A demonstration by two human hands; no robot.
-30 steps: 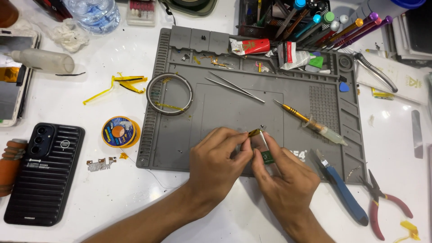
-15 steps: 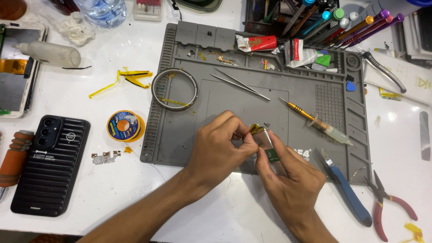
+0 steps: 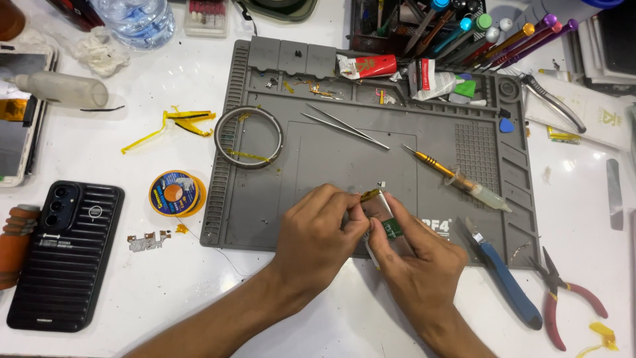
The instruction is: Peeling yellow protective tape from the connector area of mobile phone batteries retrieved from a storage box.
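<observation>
Both my hands meet over the front edge of a grey work mat. My right hand grips a small flat silver part with a green end, tilted up off the mat. My left hand pinches a strip of yellow-brown tape at that part's top edge. Thin tweezers and a yellow-handled screwdriver lie on the mat just beyond my hands. A syringe lies by the screwdriver's tip.
A black phone in a ribbed case lies at the left, with a solder reel and a metal ring nearby. A blue-handled cutter and red-handled pliers lie at the right. Tubes, pens and bottles crowd the back.
My hands have stayed at the mat's front edge on the small part. The fingers of my left hand have shifted slightly along the tape.
</observation>
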